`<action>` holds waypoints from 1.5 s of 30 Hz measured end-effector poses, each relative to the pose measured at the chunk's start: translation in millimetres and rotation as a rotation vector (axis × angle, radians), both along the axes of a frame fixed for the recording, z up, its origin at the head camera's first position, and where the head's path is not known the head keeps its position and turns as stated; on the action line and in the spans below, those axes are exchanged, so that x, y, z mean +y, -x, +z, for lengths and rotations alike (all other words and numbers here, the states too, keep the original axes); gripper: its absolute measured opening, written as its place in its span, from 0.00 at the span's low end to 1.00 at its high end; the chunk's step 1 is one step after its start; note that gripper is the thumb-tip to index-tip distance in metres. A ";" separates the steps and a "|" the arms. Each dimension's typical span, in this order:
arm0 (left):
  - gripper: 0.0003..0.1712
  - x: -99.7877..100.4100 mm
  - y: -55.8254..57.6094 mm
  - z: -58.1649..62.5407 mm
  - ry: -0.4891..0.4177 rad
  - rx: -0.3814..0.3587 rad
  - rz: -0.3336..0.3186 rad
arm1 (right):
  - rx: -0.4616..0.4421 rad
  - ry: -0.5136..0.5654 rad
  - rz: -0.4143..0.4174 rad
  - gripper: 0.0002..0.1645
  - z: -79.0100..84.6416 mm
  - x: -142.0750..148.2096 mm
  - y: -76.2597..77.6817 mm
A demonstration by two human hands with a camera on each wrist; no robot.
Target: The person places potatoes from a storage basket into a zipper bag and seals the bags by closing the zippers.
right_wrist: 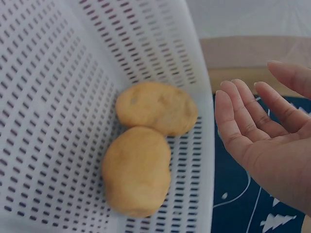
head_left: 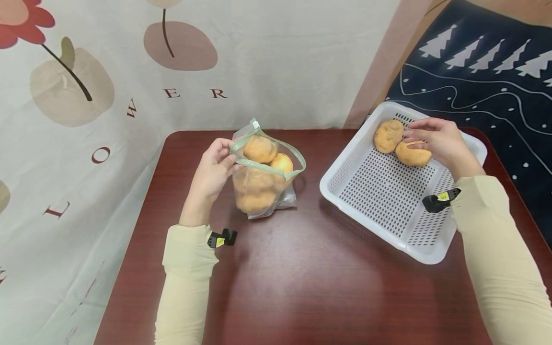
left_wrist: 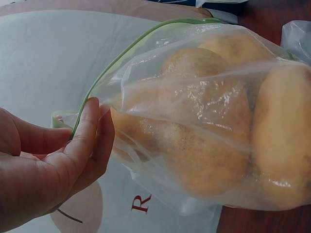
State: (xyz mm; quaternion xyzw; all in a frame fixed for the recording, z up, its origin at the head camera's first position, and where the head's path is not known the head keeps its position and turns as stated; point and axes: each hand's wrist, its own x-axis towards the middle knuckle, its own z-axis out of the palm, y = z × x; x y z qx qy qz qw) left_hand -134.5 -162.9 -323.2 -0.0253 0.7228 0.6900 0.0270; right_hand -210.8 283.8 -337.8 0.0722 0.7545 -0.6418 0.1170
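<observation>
A clear zip bag [head_left: 254, 184] with a green-edged mouth stands at the table's back, with several potatoes [left_wrist: 204, 131] inside. My left hand [head_left: 213, 167] pinches the left edge of its mouth between thumb and fingers. On the right, a white perforated basket [head_left: 366, 191] holds two potatoes in its far corner, one roundish potato [head_left: 389, 136] and, touching it, a second potato [head_left: 413, 153]. Over that second potato my right hand [head_left: 440, 141] hovers with parted fingers. In the right wrist view the right hand [right_wrist: 272, 136] has nothing in its loosely bent fingers.
The dark red table [head_left: 293, 278] carries the bag and the basket. Behind it hangs a pale printed cloth [head_left: 293, 67], and to the right lies a dark blue cloth [head_left: 474, 96] with white trees.
</observation>
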 end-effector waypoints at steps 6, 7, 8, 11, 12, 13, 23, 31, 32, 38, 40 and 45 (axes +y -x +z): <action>0.09 -4.3 -0.7 -3.7 -0.001 -0.025 0.012 | -0.002 0.001 -0.053 0.09 -11.8 11.4 -1.5; 0.09 -4.9 -1.0 -4.2 -0.002 -0.028 0.015 | -0.002 0.021 -0.067 0.09 -13.2 13.0 -1.6; 0.10 -5.4 -1.2 -4.6 -0.007 -0.029 0.017 | 0.001 0.026 -0.076 0.08 -14.5 14.6 -1.6; 0.10 -6.7 -1.7 -5.4 -0.016 -0.036 0.025 | -0.005 0.056 -0.111 0.09 -16.9 19.3 -1.8; 0.09 -7.0 -1.9 -5.1 -0.014 -0.039 0.027 | -0.010 0.058 -0.120 0.08 -17.4 20.6 -1.8; 0.09 -7.2 -2.2 -4.8 -0.011 -0.042 0.029 | -0.016 0.043 -0.126 0.09 -18.1 21.8 -1.8; 0.10 -7.5 -2.9 -5.5 0.030 -0.055 0.045 | -0.084 -0.195 -0.198 0.25 -77.1 73.6 30.8; 0.11 -8.1 -2.7 -6.2 0.023 -0.047 0.041 | -0.089 -0.236 -0.209 0.17 -69.7 70.8 18.5; 0.11 -8.2 -2.7 -6.2 0.022 -0.047 0.041 | -0.087 -0.254 -0.197 0.17 -65.3 66.7 14.9; 0.11 -9.2 -3.1 -6.7 0.021 -0.047 0.035 | -0.085 -0.307 -0.126 0.13 -47.4 49.3 -0.1; 0.11 -9.4 -3.2 -6.9 0.021 -0.047 0.033 | -0.100 -0.307 -0.145 0.11 -47.3 48.1 -1.5; 0.10 -9.5 -3.0 -7.8 0.010 -0.038 0.025 | -0.125 -0.290 -0.154 0.17 -51.8 48.7 -1.8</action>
